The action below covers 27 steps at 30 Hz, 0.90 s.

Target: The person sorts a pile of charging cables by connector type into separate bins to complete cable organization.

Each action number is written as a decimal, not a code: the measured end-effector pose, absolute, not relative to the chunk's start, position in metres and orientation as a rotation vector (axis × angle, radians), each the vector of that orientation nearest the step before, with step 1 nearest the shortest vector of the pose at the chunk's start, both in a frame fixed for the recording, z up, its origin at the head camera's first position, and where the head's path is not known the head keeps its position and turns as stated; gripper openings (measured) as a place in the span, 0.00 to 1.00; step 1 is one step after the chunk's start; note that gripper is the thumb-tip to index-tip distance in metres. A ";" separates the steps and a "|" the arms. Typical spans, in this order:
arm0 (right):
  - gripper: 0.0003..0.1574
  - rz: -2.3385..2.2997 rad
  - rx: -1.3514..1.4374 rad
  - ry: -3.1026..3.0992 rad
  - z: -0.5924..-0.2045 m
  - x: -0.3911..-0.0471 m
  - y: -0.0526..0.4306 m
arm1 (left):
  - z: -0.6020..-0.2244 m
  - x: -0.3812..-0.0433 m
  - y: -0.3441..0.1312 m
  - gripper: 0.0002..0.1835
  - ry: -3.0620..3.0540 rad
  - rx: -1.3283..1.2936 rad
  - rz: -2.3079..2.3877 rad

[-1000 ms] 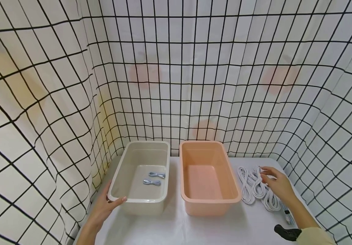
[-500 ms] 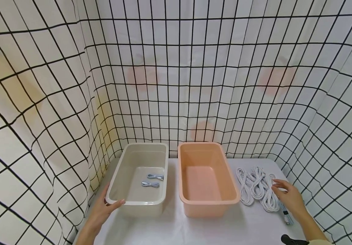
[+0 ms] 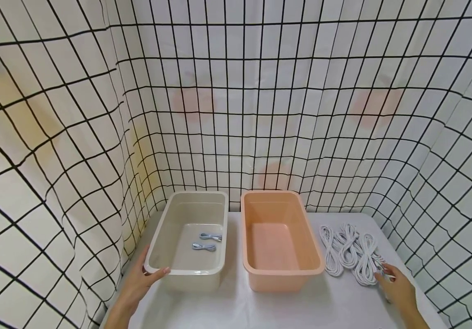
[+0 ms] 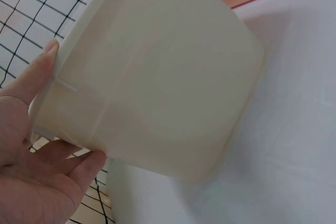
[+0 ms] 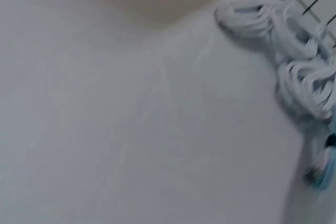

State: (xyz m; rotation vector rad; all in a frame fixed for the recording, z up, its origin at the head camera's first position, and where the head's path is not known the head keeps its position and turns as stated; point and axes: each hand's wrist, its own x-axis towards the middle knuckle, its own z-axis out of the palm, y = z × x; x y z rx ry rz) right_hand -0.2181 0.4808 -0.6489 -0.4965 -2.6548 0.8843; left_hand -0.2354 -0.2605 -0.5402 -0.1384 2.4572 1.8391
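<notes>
My left hand [image 3: 137, 285] grips the near left corner of a beige plastic basin [image 3: 190, 278], thumb over the rim and fingers against the outside wall, as the left wrist view confirms. Two small light-blue cable bundles [image 3: 204, 247] lie inside the basin. On the right, my right hand [image 3: 400, 290] reaches down over a pale-blue cable [image 5: 326, 166] with a black tie, beside several coiled white cords [image 3: 365, 265]. The hand hides most of that cable in the head view, and I cannot tell whether its fingers pinch it. The right wrist view does not show the hand.
A peach plastic basin [image 3: 281, 278] stands between the beige basin and the white cords, with nothing inside it. Black wire mesh [image 3: 236, 114] encloses the white table [image 3: 240, 310] at the back and both sides.
My right hand has moved from the upper white cords down and toward me, to the pale-blue cable at the near end of the pile. The left hand stays on the beige basin.
</notes>
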 end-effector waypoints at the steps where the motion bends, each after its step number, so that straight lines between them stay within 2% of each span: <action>1: 0.32 0.893 -0.532 -2.658 -0.656 -0.216 0.482 | -0.540 -0.235 -0.261 0.61 2.461 -0.136 1.838; 4: 0.34 0.907 -0.668 -2.680 -0.673 -0.209 0.482 | -0.540 -0.236 -0.261 0.60 2.466 -0.124 1.841; 10: 0.28 0.863 -0.851 -2.741 -0.678 -0.203 0.472 | -0.540 -0.236 -0.261 0.59 2.469 -0.121 1.843; 17: 0.30 0.786 -1.065 -2.727 -0.686 -0.200 0.471 | -0.542 -0.236 -0.262 0.59 2.474 -0.126 1.822; 27: 0.24 0.864 -1.023 -2.626 -0.684 -0.195 0.474 | -0.542 -0.236 -0.263 0.58 2.464 -0.125 1.843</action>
